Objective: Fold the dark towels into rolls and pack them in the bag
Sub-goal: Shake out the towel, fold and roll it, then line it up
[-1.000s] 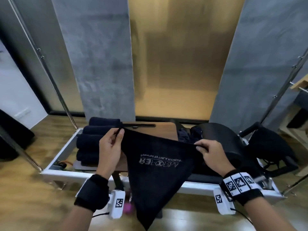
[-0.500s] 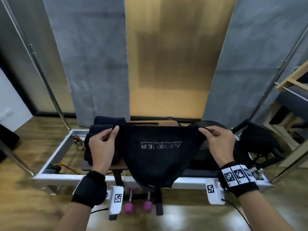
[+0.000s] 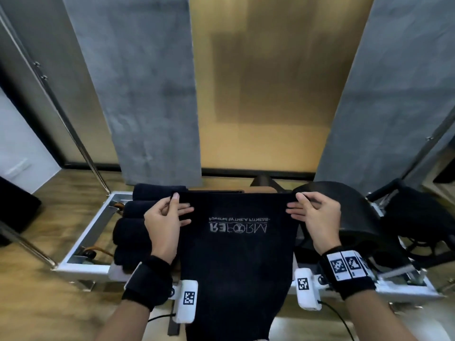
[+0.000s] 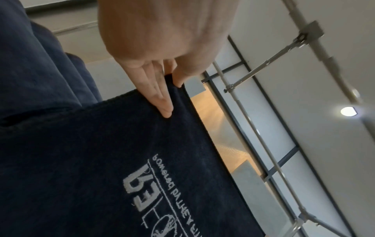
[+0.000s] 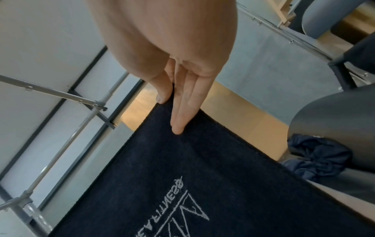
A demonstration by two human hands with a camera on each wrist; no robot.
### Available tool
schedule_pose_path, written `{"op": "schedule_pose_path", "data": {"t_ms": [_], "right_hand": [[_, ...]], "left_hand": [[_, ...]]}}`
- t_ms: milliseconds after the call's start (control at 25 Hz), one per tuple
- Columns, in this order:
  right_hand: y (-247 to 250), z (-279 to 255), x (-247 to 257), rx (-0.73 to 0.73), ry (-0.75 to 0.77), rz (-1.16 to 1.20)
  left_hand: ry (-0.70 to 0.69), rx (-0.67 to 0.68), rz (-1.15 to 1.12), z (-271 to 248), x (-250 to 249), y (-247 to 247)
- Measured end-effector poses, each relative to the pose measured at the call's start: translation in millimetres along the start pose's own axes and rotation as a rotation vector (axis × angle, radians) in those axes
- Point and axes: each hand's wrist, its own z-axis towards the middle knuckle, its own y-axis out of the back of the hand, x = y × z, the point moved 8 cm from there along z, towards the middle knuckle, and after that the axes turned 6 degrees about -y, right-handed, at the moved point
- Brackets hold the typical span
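While I hold this dark towel (image 3: 237, 267) up by its two top corners, it hangs flat in front of me, white lettering facing me upside down. My left hand (image 3: 162, 222) pinches the left corner between thumb and forefinger, the other fingers (image 4: 160, 96) lying straight on the cloth; my right hand (image 3: 317, 217) does the same at the right corner, fingers (image 5: 182, 109) flat along the edge. Both grips are pinching the towel, and the top edge is pulled taut between them. Just beyond my left hand, the rolled towels (image 3: 134, 227) sit stacked side by side on the white-framed bench (image 3: 83, 264). Past my right hand there's a rounded black barrel (image 3: 354, 207), with crumpled dark cloth (image 5: 318, 158) beside it; I can't tell whether that's the bag. I'd say I'm at the spreading step. Next I need the towel laid flat, folded narrow, then rolled tight.
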Motion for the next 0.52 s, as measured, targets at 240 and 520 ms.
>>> {"op": "schedule_pose_path", "data": {"t_ms": [240, 520], "right_hand": [[-40.4, 114.3, -61.4, 0.010, -0.224, 0.049], [-82.3, 210.8, -140.0, 0.009, -0.465, -0.048]], "left_hand": [[0.104, -0.105, 0.081, 86.9, 77.2, -56.7], [0.261, -0.151, 0.266, 150.8, 173.5, -111.3]]}}
